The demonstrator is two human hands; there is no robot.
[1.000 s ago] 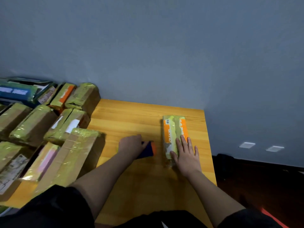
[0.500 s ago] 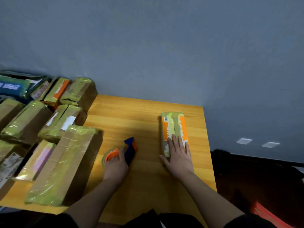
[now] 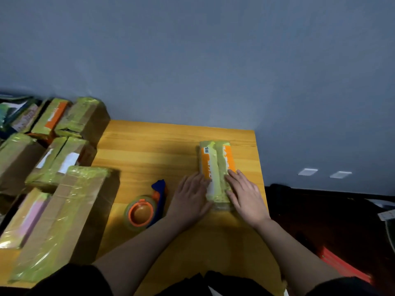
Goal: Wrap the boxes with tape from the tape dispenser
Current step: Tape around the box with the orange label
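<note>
Both hands, left (image 3: 190, 197) and right (image 3: 245, 195), lie with straight fingers on the near end of the box (image 3: 217, 167), and the dispenser (image 3: 147, 207) rests at 9 o'clock of them on the counter (image 3: 149, 150).

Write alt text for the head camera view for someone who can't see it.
Both hands, left hand and right hand, lie with straight fingers on the near end of a small orange box wrapped in tape on a wooden table. A tape dispenser lies to its left, taped cardboard boxes piled beyond.
</note>
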